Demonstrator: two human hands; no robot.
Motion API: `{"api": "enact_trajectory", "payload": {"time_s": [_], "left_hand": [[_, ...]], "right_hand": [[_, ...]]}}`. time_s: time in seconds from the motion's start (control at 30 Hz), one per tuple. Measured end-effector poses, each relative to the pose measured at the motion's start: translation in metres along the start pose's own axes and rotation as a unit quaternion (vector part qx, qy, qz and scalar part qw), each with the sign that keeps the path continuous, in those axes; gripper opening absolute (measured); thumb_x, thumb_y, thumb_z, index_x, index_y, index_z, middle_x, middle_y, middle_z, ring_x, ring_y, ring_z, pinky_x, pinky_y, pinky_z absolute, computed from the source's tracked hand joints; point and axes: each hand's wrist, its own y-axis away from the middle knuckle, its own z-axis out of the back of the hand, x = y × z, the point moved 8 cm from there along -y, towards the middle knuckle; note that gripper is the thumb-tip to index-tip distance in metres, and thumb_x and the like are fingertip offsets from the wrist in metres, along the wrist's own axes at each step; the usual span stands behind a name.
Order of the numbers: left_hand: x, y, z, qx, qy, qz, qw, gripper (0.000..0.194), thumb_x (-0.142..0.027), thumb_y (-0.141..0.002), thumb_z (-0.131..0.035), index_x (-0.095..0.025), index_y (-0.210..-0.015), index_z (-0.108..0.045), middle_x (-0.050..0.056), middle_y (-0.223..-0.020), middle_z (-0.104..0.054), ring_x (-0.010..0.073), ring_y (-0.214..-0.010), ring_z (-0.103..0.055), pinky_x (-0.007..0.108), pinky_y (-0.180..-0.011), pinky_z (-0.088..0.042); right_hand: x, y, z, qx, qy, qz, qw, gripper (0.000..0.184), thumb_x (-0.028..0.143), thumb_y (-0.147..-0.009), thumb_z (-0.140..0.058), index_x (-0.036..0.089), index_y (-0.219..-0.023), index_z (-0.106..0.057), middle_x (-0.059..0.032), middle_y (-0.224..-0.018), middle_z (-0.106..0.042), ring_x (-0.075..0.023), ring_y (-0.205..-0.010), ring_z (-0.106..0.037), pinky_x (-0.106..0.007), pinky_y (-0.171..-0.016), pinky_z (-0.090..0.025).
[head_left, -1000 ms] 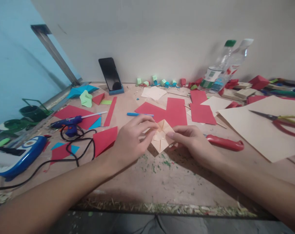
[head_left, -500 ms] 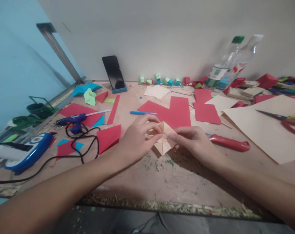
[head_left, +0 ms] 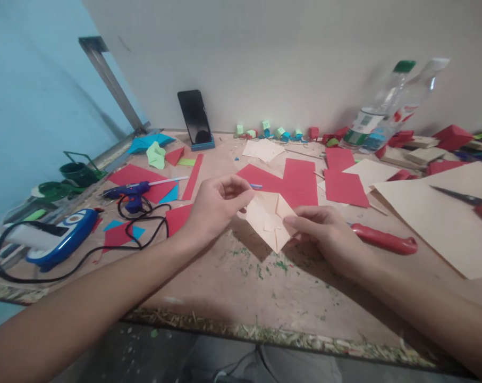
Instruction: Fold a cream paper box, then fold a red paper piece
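A folded piece of beige paper (head_left: 268,219) is held a little above the worktable (head_left: 264,287), between both hands. My left hand (head_left: 214,207) pinches its upper left corner with thumb and fingertips. My right hand (head_left: 324,234) grips its right edge, fingers curled. Creases and a small folded flap show on the paper's face. Red paper sheets (head_left: 296,181) lie just behind it.
A red-handled knife (head_left: 384,239) lies right of my right hand. A large beige sheet (head_left: 436,213) with scissors (head_left: 472,201) sits far right. A glue gun (head_left: 131,191), black cord (head_left: 145,223), blue device (head_left: 61,242), phone (head_left: 195,118), bottles (head_left: 380,114) and small paper cubes (head_left: 272,132) surround.
The beige paper has been lifted and opened out flatter between the hands. My left hand rose and moved slightly left. The view shifted left.
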Motion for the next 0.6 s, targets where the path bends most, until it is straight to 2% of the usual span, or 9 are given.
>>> {"api": "enact_trajectory", "payload": {"time_s": [0.2, 0.4, 0.6], "left_hand": [[0.0003, 0.0024, -0.0013, 0.002, 0.043, 0.001, 0.999, 0.017, -0.025, -0.077, -0.082, -0.015, -0.084, -0.071, 0.001, -0.078, -0.071, 0.0124, -0.069, -0.064, 0.024, -0.062, -0.053], [0.003, 0.003, -0.0025, 0.005, 0.051, -0.002, 0.999, 0.018, -0.026, -0.078, -0.082, -0.016, -0.089, -0.072, 0.002, -0.083, -0.073, 0.0139, -0.073, -0.066, 0.024, -0.063, -0.053], [0.0053, 0.0037, -0.0061, 0.022, 0.073, 0.021, 0.997, 0.022, -0.028, -0.078, -0.082, -0.017, -0.095, -0.073, 0.003, -0.085, -0.074, 0.0151, -0.075, -0.066, 0.025, -0.065, -0.053]], "right_hand": [[-0.0018, -0.0005, 0.0006, 0.006, -0.001, -0.002, 1.0, 0.025, 0.044, -0.08, -0.085, 0.02, -0.075, -0.081, -0.0057, -0.077, -0.077, -0.0175, -0.069, -0.067, -0.029, -0.066, -0.051], [-0.0002, 0.0001, -0.0015, 0.008, -0.007, -0.001, 1.0, 0.025, 0.044, -0.08, -0.085, 0.02, -0.075, -0.081, -0.0059, -0.076, -0.077, -0.0172, -0.067, -0.069, -0.029, -0.066, -0.051], [-0.0035, -0.0006, 0.0016, 0.002, 0.001, 0.0, 1.0, 0.026, 0.045, -0.083, -0.084, 0.019, -0.079, -0.081, -0.0069, -0.078, -0.079, -0.016, -0.068, -0.069, -0.027, -0.068, -0.052]]}}
